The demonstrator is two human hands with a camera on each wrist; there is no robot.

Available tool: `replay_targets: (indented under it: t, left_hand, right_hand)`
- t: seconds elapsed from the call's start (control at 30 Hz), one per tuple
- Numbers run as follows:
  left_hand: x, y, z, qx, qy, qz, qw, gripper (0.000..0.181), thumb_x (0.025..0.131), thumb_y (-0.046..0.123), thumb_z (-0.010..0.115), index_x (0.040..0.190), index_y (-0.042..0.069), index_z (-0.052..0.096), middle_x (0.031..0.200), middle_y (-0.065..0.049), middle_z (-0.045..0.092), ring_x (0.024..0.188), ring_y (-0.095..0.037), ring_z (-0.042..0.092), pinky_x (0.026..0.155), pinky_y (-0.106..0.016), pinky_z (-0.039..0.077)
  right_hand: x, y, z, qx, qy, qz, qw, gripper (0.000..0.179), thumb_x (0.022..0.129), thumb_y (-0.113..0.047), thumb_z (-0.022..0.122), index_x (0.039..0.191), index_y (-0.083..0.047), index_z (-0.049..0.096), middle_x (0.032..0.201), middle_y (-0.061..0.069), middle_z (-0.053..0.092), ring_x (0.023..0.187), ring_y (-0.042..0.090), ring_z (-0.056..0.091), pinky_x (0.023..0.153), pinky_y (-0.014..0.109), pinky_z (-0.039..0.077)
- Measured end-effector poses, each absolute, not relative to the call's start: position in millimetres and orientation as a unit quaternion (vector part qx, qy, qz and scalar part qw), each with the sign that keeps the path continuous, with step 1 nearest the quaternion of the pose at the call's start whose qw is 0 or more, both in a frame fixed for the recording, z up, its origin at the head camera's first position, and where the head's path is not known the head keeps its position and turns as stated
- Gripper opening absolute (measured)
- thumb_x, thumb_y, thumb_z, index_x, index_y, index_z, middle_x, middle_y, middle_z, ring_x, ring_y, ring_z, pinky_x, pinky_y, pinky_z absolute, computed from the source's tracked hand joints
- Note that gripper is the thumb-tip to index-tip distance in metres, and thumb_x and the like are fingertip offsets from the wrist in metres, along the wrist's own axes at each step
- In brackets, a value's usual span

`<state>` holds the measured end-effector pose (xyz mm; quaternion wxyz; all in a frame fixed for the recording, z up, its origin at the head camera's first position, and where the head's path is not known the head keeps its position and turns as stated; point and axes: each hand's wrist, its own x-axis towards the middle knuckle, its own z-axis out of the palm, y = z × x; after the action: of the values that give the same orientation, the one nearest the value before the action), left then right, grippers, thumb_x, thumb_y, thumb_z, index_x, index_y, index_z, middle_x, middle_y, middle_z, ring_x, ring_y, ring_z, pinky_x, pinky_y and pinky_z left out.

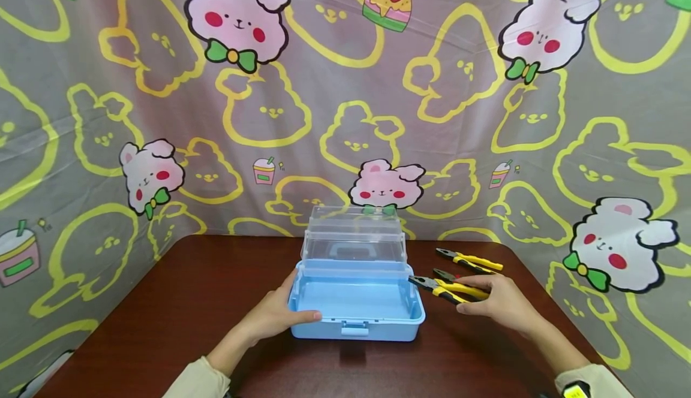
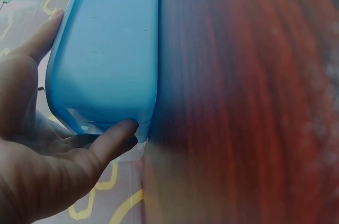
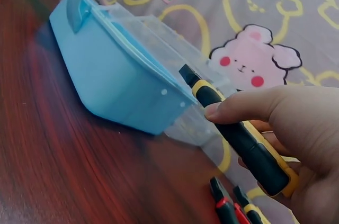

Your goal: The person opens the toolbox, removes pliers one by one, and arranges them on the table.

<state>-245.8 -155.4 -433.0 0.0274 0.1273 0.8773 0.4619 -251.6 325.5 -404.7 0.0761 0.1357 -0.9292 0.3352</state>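
Note:
A light blue plastic toolbox (image 1: 356, 329) stands on the table with its clear lid (image 1: 353, 248) raised at the back. My left hand (image 1: 276, 311) grips the toolbox at its left end, the thumb over the front rim; in the left wrist view the fingers (image 2: 45, 38) lie along its side. In my right hand (image 1: 504, 302) I hold yellow-and-black pliers (image 3: 249, 147) by the handles, their jaws pointing left at the toolbox's right rim. The inside of the toolbox shows no tools. Part of the held pliers is hidden by my fingers.
On the dark wooden table (image 1: 216, 272), right of the toolbox, lie another pair of yellow-and-black pliers (image 1: 475, 261) and a red-and-black handled tool (image 3: 228, 211), partly hidden behind my right hand. A patterned curtain (image 1: 324, 86) hangs behind and at both sides.

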Motion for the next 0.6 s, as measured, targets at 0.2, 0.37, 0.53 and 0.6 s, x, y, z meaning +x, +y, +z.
replay_targets:
  t: [0.2,0.37,0.53,0.6]
  left_hand:
    - [-246,-156,-433,0.128,0.876,0.465,0.027,0.121,0.080,0.048,0.088,0.167,0.010,0.013,0.157,-0.023,0.041,0.135,-0.034,0.049,0.105,-0.059,0.041]
    - [-246,-156,-433,0.131,0.874,0.467,0.027,0.120,0.081,0.048,0.088,0.167,0.011,0.013,0.157,-0.022,0.042,0.134,-0.033,0.051,0.105,-0.060,0.041]
    - [-246,-156,-433,0.134,0.873,0.468,0.026,0.120,0.081,0.047,0.088,0.167,0.012,0.013,0.156,-0.022,0.043,0.132,-0.032,0.052,0.104,-0.059,0.042]
    - [-246,-156,-433,0.134,0.873,0.468,0.026,0.120,0.081,0.047,0.088,0.167,0.012,0.013,0.156,-0.022,0.044,0.132,-0.032,0.052,0.104,-0.060,0.042]
  right_hand:
    - [-249,337,-410,0.115,-0.930,0.341,0.073,0.058,0.075,-0.038,0.094,0.124,-0.012,0.077,0.118,0.005,0.072,0.101,0.022,0.060,0.078,0.035,0.049]
    - [-248,345,-418,0.097,-0.933,0.340,0.064,0.058,0.075,-0.038,0.094,0.124,-0.012,0.077,0.120,0.007,0.072,0.103,0.023,0.061,0.079,0.036,0.049]
    - [-249,353,-428,0.071,-0.938,0.336,0.050,0.058,0.074,-0.042,0.094,0.123,-0.015,0.077,0.122,0.008,0.071,0.106,0.024,0.061,0.082,0.040,0.047]
    - [-249,355,-431,0.069,-0.938,0.335,0.046,0.059,0.074,-0.042,0.094,0.124,-0.014,0.077,0.123,0.009,0.071,0.108,0.025,0.061,0.082,0.041,0.047]
